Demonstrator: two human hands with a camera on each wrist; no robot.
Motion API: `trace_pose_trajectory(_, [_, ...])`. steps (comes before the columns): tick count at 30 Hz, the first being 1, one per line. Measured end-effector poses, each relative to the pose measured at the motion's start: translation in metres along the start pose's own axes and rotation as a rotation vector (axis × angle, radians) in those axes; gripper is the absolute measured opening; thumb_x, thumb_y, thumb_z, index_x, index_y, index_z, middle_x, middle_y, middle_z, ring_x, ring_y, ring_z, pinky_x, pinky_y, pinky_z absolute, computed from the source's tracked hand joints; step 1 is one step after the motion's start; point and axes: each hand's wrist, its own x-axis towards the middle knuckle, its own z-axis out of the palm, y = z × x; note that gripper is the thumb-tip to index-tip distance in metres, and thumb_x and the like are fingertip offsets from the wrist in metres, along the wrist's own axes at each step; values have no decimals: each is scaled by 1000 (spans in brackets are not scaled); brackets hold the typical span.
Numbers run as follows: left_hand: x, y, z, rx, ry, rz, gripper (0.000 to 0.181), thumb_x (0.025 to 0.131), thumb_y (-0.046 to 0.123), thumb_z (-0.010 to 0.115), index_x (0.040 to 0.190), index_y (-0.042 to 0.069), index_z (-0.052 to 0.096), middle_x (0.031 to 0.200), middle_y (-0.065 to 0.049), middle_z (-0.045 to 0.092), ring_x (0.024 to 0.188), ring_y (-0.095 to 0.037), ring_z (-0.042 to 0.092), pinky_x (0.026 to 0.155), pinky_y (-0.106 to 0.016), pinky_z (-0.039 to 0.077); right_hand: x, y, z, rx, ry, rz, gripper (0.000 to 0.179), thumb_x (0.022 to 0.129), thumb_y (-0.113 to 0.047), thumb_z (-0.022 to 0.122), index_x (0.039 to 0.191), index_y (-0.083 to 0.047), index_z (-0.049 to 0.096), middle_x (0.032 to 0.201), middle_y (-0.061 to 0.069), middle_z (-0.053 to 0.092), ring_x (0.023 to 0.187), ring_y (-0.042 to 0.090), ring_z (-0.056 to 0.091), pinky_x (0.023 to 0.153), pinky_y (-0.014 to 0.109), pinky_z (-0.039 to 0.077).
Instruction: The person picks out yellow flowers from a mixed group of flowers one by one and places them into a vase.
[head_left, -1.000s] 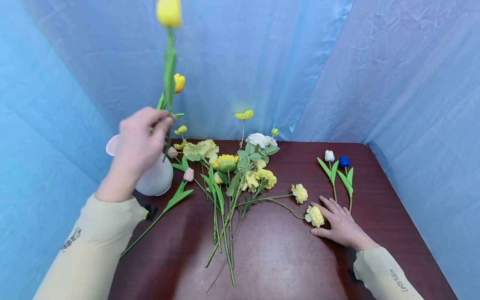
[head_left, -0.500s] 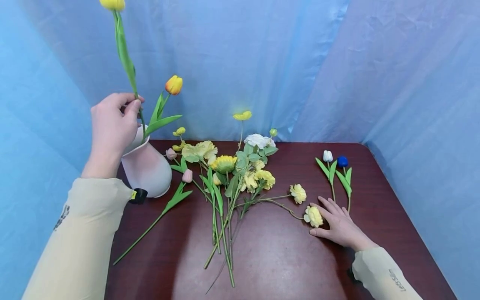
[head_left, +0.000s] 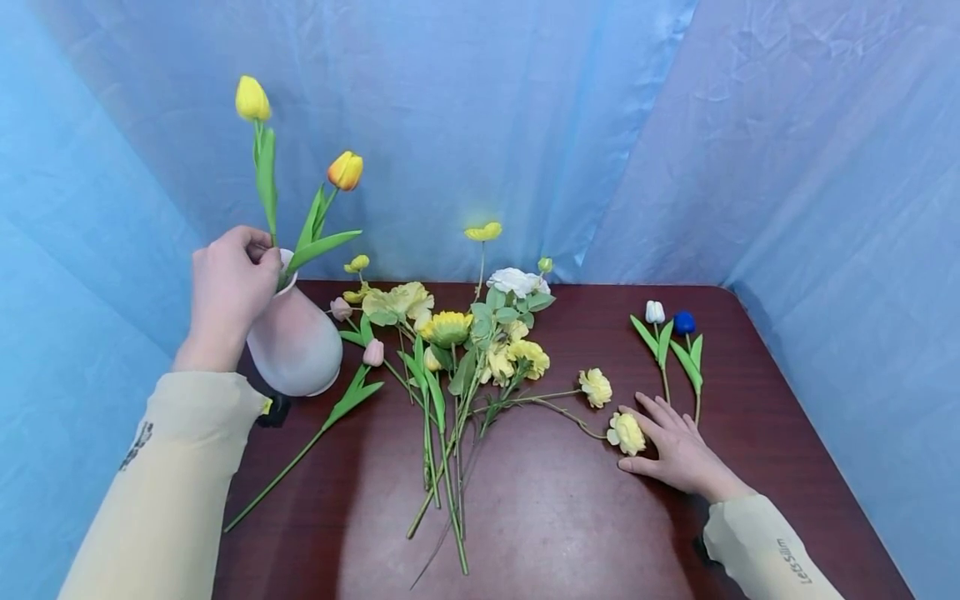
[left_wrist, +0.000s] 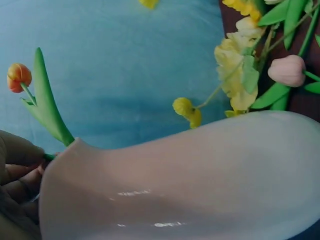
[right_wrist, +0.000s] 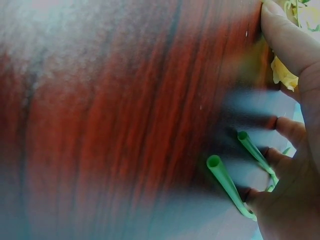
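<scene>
At the vase's mouth, my left hand [head_left: 234, 287] pinches the stem of a yellow tulip [head_left: 252, 98], which stands upright. The stem's lower end is hidden by the hand and the rim. The white-pink vase [head_left: 296, 346] holds an orange-yellow tulip [head_left: 346, 171] leaning right; in the left wrist view the vase [left_wrist: 200, 175] lies across the picture with my fingertips at its rim. My right hand [head_left: 678, 450] rests on the table with fingers spread, beside a pale yellow flower [head_left: 626, 433]. Two green stem ends [right_wrist: 227, 182] show under its fingers in the right wrist view.
A heap of yellow and white flowers [head_left: 450, 329] lies mid-table, stems toward me. A pink tulip [head_left: 373, 352] lies right of the vase. A white tulip [head_left: 655, 312] and a blue tulip [head_left: 683, 323] lie at the right. Blue cloth [head_left: 480, 125] surrounds the table.
My left hand has carried the yellow tulip leftward to the vase, then lowered it at the mouth. The vase, hidden partly by the hand before, shows more. My right hand has stayed put.
</scene>
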Motion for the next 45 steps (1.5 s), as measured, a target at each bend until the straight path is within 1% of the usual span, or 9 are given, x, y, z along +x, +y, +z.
trace_pose_trajectory(13, [-14,-8,8,166,53,67,31,101,17,46,111,-3,68,102,-29,69,81,-54,61,65,-63,45,2,3,3,-7,6,-2,90,83,-63,75,154,-15,47,164,21,27,149,53,19,108,80,13])
trace_pose_trajectory(18, [-25,-2,14,131,201,139,29,101,12,45,107,-5,67,105,-26,64,94,-48,53,73,-63,45,1,2,3,-4,5,-5,90,83,-62,75,154,-14,47,164,21,27,149,54,18,108,80,13])
trace_pose_trajectory(22, [-35,6,24,98,393,363,22,99,7,49,103,-8,64,102,-27,60,94,-47,49,78,-60,42,0,-1,0,-5,10,-11,89,84,-61,76,153,-14,47,163,22,27,148,54,19,108,80,14])
trace_pose_trajectory(25, [-47,15,39,99,447,548,17,96,5,53,96,-6,66,92,-25,62,85,-46,53,79,-59,42,-1,-3,-2,-3,12,-10,88,84,-60,76,153,-13,48,163,22,27,148,54,19,108,80,14])
trace_pose_trajectory(29, [-69,23,70,65,248,609,9,92,3,60,93,-2,67,82,-18,65,74,-40,58,74,-54,48,-2,-4,-3,2,7,-7,88,84,-59,76,153,-13,47,164,21,27,148,54,19,108,80,13])
trace_pose_trajectory(33, [-92,22,102,87,-152,408,10,95,15,64,96,5,67,80,-9,64,69,-29,60,63,-45,51,-2,-4,-3,-2,6,-8,88,85,-59,76,153,-13,47,164,21,27,148,54,19,108,80,14])
trace_pose_trajectory(36, [-105,16,125,145,-362,222,15,98,26,62,99,12,67,82,-3,60,65,-24,59,54,-41,48,-1,-4,-2,-5,8,-7,87,84,-59,76,153,-13,47,164,21,27,148,54,20,108,80,14])
trace_pose_trajectory(40, [-114,4,149,163,-486,94,14,100,25,59,101,13,66,76,-1,59,57,-22,55,52,-38,44,0,-4,-1,-4,4,-9,88,84,-59,76,153,-13,47,163,22,27,148,54,19,108,80,14])
trace_pose_trajectory(45, [-117,-10,167,149,-505,24,12,99,23,61,98,11,65,73,-4,61,56,-21,55,53,-38,44,0,-3,-1,-1,-5,0,89,84,-59,77,154,-13,46,164,22,26,149,54,18,109,80,12])
